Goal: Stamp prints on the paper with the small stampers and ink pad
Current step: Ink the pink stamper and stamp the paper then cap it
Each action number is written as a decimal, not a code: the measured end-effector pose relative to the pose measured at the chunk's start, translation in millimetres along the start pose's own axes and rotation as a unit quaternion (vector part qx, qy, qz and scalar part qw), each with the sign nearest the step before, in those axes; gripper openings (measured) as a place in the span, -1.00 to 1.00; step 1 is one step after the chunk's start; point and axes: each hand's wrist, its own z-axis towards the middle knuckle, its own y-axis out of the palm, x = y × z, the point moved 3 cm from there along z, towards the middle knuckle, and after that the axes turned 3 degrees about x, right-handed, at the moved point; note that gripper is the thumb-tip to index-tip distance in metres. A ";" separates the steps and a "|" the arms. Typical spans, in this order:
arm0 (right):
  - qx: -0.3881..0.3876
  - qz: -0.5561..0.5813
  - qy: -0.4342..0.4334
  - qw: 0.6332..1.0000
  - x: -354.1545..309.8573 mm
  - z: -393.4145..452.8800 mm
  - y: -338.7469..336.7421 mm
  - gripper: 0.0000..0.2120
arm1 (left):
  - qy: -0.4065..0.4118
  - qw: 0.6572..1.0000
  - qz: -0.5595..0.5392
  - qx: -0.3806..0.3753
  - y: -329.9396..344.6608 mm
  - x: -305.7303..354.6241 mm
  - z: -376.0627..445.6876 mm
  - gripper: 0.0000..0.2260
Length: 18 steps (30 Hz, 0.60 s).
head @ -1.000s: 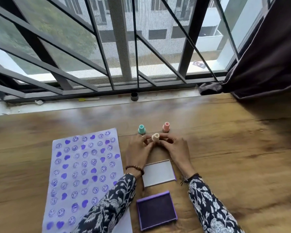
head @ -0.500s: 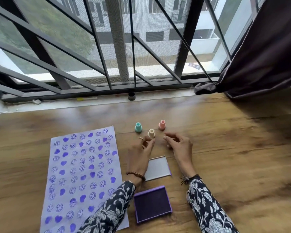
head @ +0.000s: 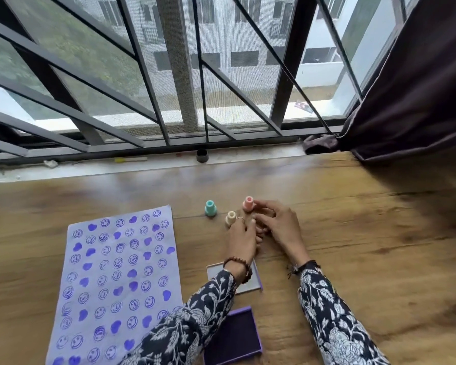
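Observation:
Three small stampers stand on the wooden table: a teal stamper [head: 210,208], a cream stamper [head: 231,218] and a pink stamper [head: 248,203]. My left hand [head: 242,239] rests on the table with its curled fingers right beside the cream stamper, holding nothing. My right hand [head: 281,227] lies next to it, and its fingertips touch the pink stamper's right side without closing around it. The paper [head: 116,280], covered in purple smileys and hearts, lies to the left. The open purple ink pad [head: 234,335] sits near me, partly under my left sleeve.
The ink pad's lid [head: 254,284] lies between the pad and my hands, half hidden by my left wrist. A window grille, a sill with a small black cap [head: 202,155], and a dark curtain [head: 419,101] at the right border the table's far edge.
Both hands let go of the cream stamper, which now stands on the table. My right hand has moved up to the pink stamper. The view shifted slightly.

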 end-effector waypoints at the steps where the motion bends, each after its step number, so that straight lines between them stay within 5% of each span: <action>1: -0.003 -0.006 -0.007 1.000 -1.0 1.4 0.4 -0.71 | 0.002 1.000 0.000 0.002 1.6 -1.2 1.7 -0.77; 13: 0.026 0.144 0.031 0.989 -7.1 -31.6 -9.2 -0.82 | 0.025 0.993 -0.108 0.027 -11.6 12.6 -38.8 -0.68; 18: -0.016 0.259 0.064 0.964 -15.9 -75.6 -13.4 -0.75 | 0.042 0.990 -0.136 0.005 -38.8 15.2 -64.1 -0.85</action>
